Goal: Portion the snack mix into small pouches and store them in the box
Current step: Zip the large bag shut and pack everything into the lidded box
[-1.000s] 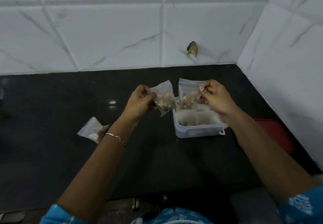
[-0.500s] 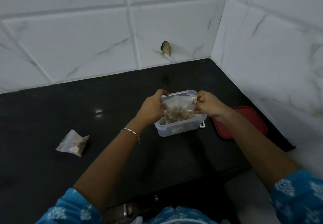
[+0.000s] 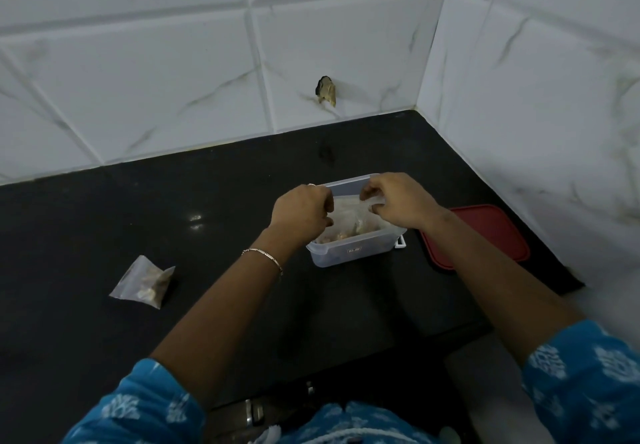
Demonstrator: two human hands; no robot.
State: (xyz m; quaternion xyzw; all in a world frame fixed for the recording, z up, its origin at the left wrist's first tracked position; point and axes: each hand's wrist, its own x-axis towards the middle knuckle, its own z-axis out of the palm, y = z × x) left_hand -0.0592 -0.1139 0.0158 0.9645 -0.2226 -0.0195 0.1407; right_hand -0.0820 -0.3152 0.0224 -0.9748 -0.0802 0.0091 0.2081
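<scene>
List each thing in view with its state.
Box: open, lid off.
Lid: flat on counter beside box.
Held pouch: filled, partly inside box.
Loose pouch: filled, lying untouched on counter.
Left hand: pinching held pouch.
Right hand: pinching held pouch.

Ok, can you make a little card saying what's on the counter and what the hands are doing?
Left hand: grips held pouch
Right hand: pinches the pouch's top
Box: clear, open, beneath both hands
Loose pouch: on the black counter, left of box
Lid: red, off, right of box
</scene>
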